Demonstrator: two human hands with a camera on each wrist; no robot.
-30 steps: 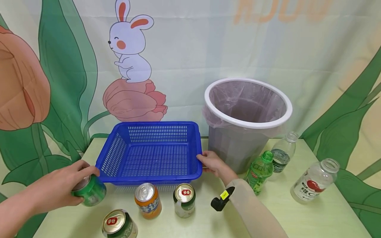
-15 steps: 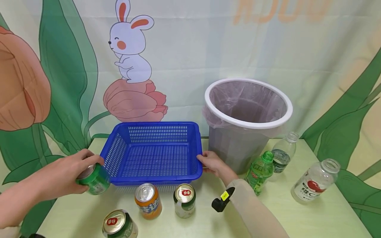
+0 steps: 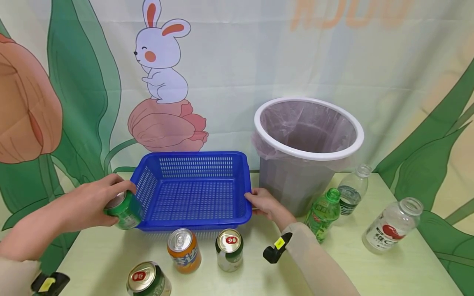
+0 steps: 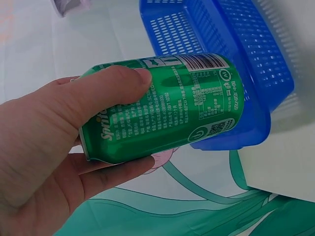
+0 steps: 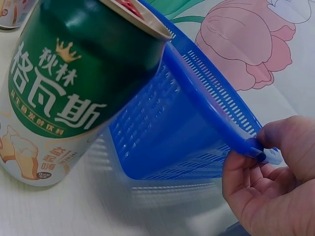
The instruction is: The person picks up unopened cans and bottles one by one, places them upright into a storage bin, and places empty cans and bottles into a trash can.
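A green Sprite can (image 3: 127, 213) is gripped by my left hand (image 3: 91, 202), tilted, beside the left side of the blue plastic basket (image 3: 196, 223). In the left wrist view my thumb lies along the Sprite can (image 4: 172, 110), whose far end overlaps the basket's edge; I cannot tell whether they touch. My right hand (image 3: 267, 204) pinches the basket's right rim, thumb on top and fingers curled below, as the right wrist view shows. Nothing lies inside the basket. In front of it stand an orange can (image 3: 184, 251) and a green-and-white can (image 3: 229, 250).
Another green-topped can (image 3: 148, 279) stands at the table's near left. Right of the basket is a grey bin (image 3: 296, 185) with a white rim and a clear liner. Near it stand a green bottle (image 3: 323, 216), a clear bottle (image 3: 349, 191) and a clear jar (image 3: 390, 228).
My left hand has carried the Sprite can up and to the right, closer along the basket's left side. The right hand and the basket have stayed in place.
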